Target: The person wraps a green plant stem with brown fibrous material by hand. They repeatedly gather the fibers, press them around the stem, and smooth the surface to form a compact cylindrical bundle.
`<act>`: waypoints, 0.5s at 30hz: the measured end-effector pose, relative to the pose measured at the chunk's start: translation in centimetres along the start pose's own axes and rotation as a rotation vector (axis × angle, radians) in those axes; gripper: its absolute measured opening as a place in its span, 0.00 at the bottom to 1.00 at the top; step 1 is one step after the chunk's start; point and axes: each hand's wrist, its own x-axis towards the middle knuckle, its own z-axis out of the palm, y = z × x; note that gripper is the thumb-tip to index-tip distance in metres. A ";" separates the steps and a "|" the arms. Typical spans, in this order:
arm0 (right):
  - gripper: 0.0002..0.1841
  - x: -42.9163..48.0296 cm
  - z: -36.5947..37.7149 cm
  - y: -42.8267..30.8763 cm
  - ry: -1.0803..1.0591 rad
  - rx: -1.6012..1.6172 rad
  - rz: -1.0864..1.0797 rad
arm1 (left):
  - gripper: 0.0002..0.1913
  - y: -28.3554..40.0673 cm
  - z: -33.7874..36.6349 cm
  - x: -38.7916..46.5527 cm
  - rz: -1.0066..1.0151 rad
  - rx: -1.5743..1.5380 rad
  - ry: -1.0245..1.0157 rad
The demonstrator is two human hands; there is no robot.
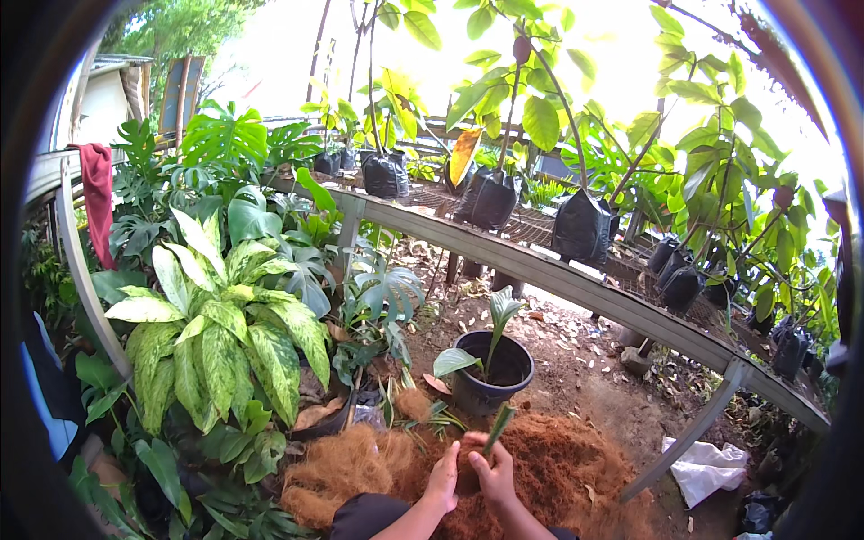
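My left hand (442, 478) and my right hand (495, 474) are cupped around a brown clump (468, 466), which looks like coconut fibre or potting mix. A thick green stem cutting (499, 428) rises tilted from between the hands, close to the right thumb and fingers. Its lower end is hidden. Under and behind the hands spreads a heap of reddish-brown coir (557, 459). To the left lies a loose mat of tan coconut fibre (351, 472), with a smaller fibre ball (413, 404) beyond it. Just ahead stands a black plastic pot (489, 395) holding a young leafy plant (498, 327).
A large variegated dieffenbachia (219, 324) fills the left side. A wooden-framed mesh bench (513, 251) crosses ahead, bearing saplings in black grow bags (584, 227). Its leg (698, 425) reaches the ground at right, near a white plastic sack (705, 468). A red cloth (96, 202) hangs at far left.
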 end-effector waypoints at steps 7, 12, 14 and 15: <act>0.11 -1.8 2.6 0.1 0.098 -0.121 0.010 | 0.27 0.1 -0.1 -1.1 -0.015 -0.096 0.115; 0.09 -1.7 2.3 -0.1 0.140 -0.028 0.103 | 0.28 0.0 -0.2 -1.2 -0.042 -0.133 0.002; 0.10 -1.4 2.3 -0.3 0.196 0.053 0.106 | 0.26 -0.2 -0.1 -0.9 0.087 -0.184 -0.045; 0.12 -1.3 2.4 -0.4 0.259 0.026 0.058 | 0.25 -0.4 0.0 -0.8 0.137 -0.207 -0.035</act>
